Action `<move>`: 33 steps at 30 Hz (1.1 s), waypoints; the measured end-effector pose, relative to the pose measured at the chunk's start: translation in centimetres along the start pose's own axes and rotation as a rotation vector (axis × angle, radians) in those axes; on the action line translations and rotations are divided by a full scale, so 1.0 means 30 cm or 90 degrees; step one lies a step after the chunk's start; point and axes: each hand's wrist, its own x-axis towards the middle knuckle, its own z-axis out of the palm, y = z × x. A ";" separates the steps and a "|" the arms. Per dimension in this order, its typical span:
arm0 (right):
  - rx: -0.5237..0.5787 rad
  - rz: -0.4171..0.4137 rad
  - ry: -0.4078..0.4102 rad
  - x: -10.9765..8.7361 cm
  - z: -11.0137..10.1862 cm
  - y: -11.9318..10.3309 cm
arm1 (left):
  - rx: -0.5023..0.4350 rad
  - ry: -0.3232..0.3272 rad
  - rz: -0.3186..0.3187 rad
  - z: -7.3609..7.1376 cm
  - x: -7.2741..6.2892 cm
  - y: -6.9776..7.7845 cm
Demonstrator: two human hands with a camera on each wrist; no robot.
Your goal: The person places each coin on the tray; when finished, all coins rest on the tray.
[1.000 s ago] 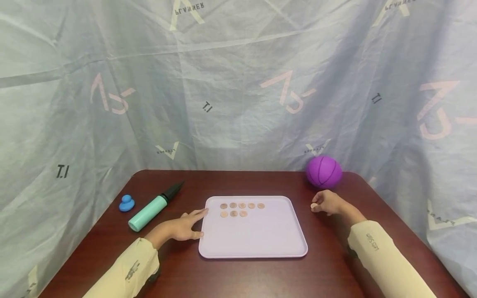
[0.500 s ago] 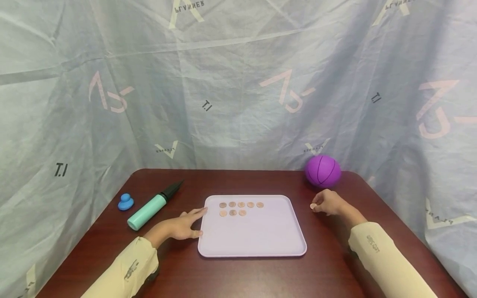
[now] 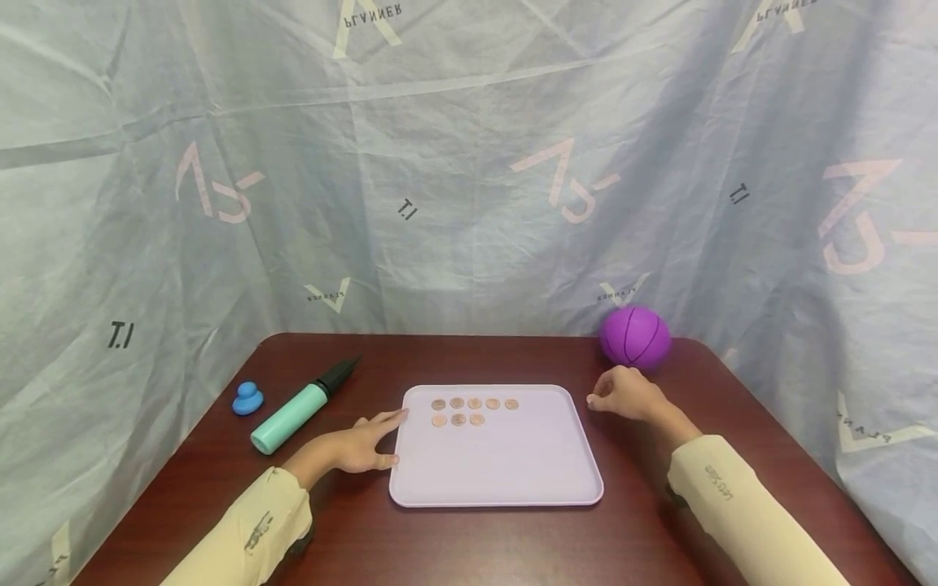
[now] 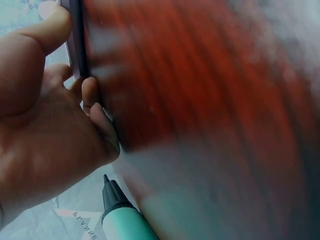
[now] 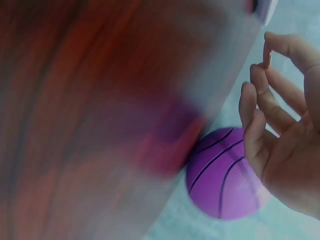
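A pale lilac tray (image 3: 506,472) lies on the dark red-brown table, with copper coins (image 3: 475,404) in two rows near its far left part. The far row is longer than the near one. My left hand (image 3: 359,448) touches the tray's left edge, thumb and fingers spread. Just past the tray's right edge, my right hand (image 3: 630,395) is raised over the table. Between its thumb and fingertip it pinches a coin (image 5: 270,59), seen edge-on in the right wrist view. In the head view that coin is hidden or too small to make out.
A purple ball (image 3: 635,337) sits at the far right, behind my right hand. On the left lie a mint-green hand pump (image 3: 293,417) with a black tip and a blue rubber duck (image 3: 247,399). Grey printed cloth (image 3: 469,203) hangs behind the table (image 3: 498,545).
My right hand has moved left toward the tray, taking the pinched coin with it. The left hand, the tray and its coins stay where they were.
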 end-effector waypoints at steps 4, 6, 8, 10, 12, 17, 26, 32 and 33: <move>-0.001 0.021 0.006 0.017 0.016 -0.062 | -0.003 0.000 -0.006 0.001 0.000 -0.002; -0.003 0.025 0.007 0.029 0.028 -0.088 | -0.004 0.000 -0.008 0.001 0.001 -0.001; -0.003 0.025 0.008 0.038 0.040 -0.115 | -0.005 0.000 -0.009 0.000 0.002 0.001; 0.004 0.024 0.005 0.046 0.054 -0.143 | -0.004 0.000 -0.006 0.000 0.005 0.003; 0.013 0.016 0.003 0.052 0.066 -0.172 | -0.003 -0.001 -0.002 0.000 0.006 0.006; 0.036 -0.026 0.001 0.067 0.095 -0.258 | -0.005 -0.001 0.002 0.000 0.005 0.005; 0.025 -0.066 -0.038 0.093 0.145 -0.375 | -0.006 -0.001 0.000 0.000 0.006 -0.001; 0.012 -0.092 -0.063 0.103 0.157 -0.416 | -0.007 0.000 0.003 -0.002 0.004 -0.001; 0.011 -0.094 -0.066 0.104 0.159 -0.422 | -0.007 0.000 0.004 -0.002 0.004 -0.001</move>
